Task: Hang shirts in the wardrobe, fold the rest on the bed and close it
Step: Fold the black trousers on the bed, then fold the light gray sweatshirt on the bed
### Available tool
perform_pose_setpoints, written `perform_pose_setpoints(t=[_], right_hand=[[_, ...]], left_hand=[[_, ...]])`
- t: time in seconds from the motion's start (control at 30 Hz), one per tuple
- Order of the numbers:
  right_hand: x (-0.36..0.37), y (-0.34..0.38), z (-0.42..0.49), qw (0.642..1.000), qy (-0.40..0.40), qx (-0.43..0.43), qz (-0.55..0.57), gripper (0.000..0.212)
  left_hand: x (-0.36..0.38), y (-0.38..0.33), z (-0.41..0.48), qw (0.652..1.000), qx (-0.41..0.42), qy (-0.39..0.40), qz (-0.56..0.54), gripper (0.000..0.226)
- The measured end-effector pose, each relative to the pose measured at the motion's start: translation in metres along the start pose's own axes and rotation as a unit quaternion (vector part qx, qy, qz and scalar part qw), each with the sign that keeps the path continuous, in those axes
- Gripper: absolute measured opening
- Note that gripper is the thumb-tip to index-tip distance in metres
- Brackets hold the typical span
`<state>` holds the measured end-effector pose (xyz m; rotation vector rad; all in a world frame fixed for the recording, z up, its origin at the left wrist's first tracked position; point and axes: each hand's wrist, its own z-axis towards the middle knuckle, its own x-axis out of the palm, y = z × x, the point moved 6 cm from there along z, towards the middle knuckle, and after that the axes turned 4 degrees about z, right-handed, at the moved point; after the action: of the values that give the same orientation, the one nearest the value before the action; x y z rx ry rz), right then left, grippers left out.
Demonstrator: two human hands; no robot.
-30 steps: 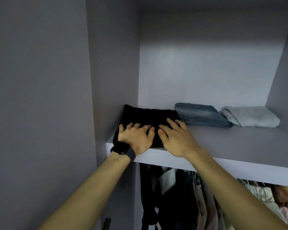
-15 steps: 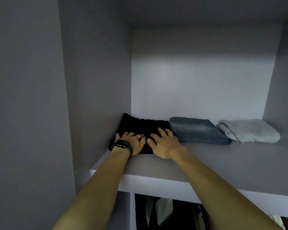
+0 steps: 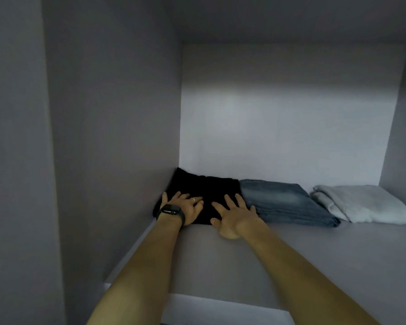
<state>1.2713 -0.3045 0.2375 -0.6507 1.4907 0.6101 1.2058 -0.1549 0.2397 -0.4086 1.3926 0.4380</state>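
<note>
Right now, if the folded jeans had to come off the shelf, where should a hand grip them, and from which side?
Probably the near front edge of the folded jeans, pinched from the open shelf front: they lie flat, with the black garment against their left side.

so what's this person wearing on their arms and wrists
No sleeves show: left forearm and right forearm are bare. The left wrist carries a black watch with a dark rectangular face; a thin pale ring sits on a left finger.
</note>
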Motion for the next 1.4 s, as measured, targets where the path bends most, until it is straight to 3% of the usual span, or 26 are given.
perform_pose_setpoints(t=[0.43,0.63,0.83,1.03,1.17,1.27,1.4], right_hand=[[0.002,0.005,0.004,0.996,-0.066,0.049,-0.031,0.063],[-0.005,-0.014,-0.083,0.993,-0.095,0.054,-0.045,0.080],[0.014,-0.075,-0.253,0.972,-0.195,0.078,0.107,0.067],[0.094,-0.128,-0.480,0.934,-0.267,0.193,0.140,0.055],[0.158,-0.155,-0.653,0.886,-0.281,0.337,0.147,0.049],[0.194,-0.155,-0.770,0.831,-0.310,0.433,0.164,0.044],[0.247,-0.135,-0.904,0.747,-0.289,0.572,0.179,0.037]], left_hand=[[0.007,-0.004,0.016,0.999,-0.028,-0.015,-0.003,0.052],[-0.021,-0.036,-0.057,0.996,0.006,-0.085,0.038,0.044],[-0.013,-0.122,-0.174,0.983,0.135,-0.084,-0.097,0.030],[0.008,-0.266,-0.332,0.918,0.325,-0.197,-0.115,0.040],[0.054,-0.381,-0.465,0.861,0.465,-0.139,-0.153,0.033],[0.098,-0.446,-0.561,0.823,0.549,-0.063,-0.134,0.035],[0.137,-0.513,-0.694,0.740,0.661,0.027,-0.122,0.032]])
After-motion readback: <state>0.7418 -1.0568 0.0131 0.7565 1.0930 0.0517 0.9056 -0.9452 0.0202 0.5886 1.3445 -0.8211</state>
